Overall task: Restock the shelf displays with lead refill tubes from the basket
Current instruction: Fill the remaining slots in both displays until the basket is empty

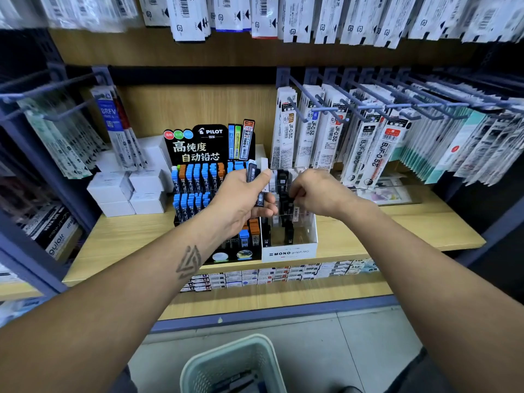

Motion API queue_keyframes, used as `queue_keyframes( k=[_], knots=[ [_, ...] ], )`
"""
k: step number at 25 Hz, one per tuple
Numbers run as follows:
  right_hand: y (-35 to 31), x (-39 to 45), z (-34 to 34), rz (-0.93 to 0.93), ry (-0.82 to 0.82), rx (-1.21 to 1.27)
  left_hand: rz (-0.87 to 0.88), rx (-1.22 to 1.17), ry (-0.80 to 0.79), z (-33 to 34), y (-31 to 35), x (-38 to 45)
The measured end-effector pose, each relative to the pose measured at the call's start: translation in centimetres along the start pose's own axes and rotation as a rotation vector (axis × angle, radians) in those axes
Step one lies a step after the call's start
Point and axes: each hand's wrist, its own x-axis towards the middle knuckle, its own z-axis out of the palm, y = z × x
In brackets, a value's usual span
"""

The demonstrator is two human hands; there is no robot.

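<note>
Tubes of lead refill (253, 182), dark ones, sit bunched in my left hand (241, 202), fingers and thumb curled round them, held just above the seam between the two shelf displays. My right hand (314, 192) is down over the white MONO graph display (289, 252), fingertips pinched on what looks like a single dark tube (290, 201) among those already standing in its clear rows; whether it is seated or only part-way in I cannot tell, since the fingers cover it.

I judge this to be the middle of the filling step: feeding tubes one at a time from the left-hand bundle into the MONO rows. The next move calls for letting that tube settle upright in its slot, then picking another from the left hand without knocking its neighbours over.

Touching the MONO display on its left is the black Pilot display (209, 148), with blue and orange tubes in tiers. Both stand on the wooden shelf (397, 231). The pale green basket (235, 361) is on the floor below, a few dark tubes in it.
</note>
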Motion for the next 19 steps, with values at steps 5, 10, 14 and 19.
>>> queue_keyframes(
  k=[5, 10, 14, 19],
  knots=[
    [-0.8, 0.4, 0.4, 0.020, 0.005, 0.038, -0.004, 0.017, -0.003, -0.4, 0.1, -0.4],
    [-1.5, -0.1, -1.0, 0.098, 0.084, 0.388, -0.048, 0.031, -0.043, -0.3, -0.4, -0.6],
    [-2.9, -1.2, -2.2, 0.253, -0.059, 1.266, -0.046, 0.022, -0.072, 0.2, -0.9, -0.4],
    [-2.2, -1.3, -1.5, 0.327, -0.027, 1.340, -0.091, -0.118, -0.102, 0.2, -1.0, -0.5]
  ],
)
